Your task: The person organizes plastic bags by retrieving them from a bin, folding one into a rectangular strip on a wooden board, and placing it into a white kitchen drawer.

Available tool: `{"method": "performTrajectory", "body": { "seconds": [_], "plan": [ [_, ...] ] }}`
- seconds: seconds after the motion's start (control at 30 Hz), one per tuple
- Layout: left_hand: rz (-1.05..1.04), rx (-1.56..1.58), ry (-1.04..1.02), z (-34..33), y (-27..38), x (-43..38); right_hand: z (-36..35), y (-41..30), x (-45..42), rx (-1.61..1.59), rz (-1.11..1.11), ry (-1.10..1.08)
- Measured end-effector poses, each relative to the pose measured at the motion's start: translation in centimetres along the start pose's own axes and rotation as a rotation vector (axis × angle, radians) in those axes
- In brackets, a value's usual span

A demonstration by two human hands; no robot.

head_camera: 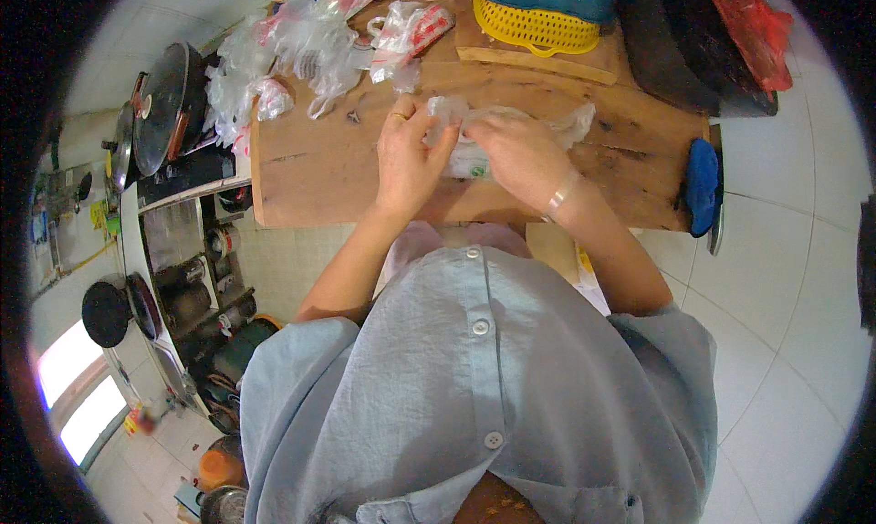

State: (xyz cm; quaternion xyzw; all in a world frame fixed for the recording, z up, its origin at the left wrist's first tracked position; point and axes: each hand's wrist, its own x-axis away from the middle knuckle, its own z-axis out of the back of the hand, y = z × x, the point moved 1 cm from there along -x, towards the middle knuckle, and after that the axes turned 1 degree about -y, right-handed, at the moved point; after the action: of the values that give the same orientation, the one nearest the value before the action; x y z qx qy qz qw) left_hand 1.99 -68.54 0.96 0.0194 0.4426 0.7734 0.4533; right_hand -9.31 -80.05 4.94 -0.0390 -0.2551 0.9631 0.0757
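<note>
A thin, translucent plastic bag [465, 164] with a small green mark lies crumpled on the wooden table [328, 182]. My left hand [410, 147], a ring on one finger, pinches its gathered upper part between thumb and fingers. From the other side, my right hand [520, 151] has its fingers bent down onto the same bag and covers much of it. A loose corner of the plastic sticks out beyond the right hand. Whether anything is inside the bag cannot be made out.
A heap of crumpled plastic bags [294, 45] covers the table's far left. One folded bag with red print [409, 34] lies beside it. Behind my hands, a yellow perforated basket [534, 24] sits on a wooden board [540, 65]. A blue cloth [703, 187] hangs at the right edge.
</note>
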Motion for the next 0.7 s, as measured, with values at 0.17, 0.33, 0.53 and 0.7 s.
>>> {"method": "performTrajectory", "body": {
  "seconds": [0.17,0.33,0.53,0.7],
  "plan": [
    [0.417,0.724,0.057,0.6,-2.1,1.2,-3.6,2.0,0.2,0.274,-0.057,-0.69],
    [0.903,1.289,0.142,1.4,-2.5,1.7,-2.5,3.8,3.4,0.076,-0.086,-0.348],
    [0.948,1.169,0.07,2.1,-2.0,2.0,-2.7,5.6,2.6,0.063,-0.373,-0.336],
    [0.887,1.241,0.027,1.6,-3.6,2.5,-5.0,7.1,1.1,0.098,-0.193,-0.175]
  ]
}}
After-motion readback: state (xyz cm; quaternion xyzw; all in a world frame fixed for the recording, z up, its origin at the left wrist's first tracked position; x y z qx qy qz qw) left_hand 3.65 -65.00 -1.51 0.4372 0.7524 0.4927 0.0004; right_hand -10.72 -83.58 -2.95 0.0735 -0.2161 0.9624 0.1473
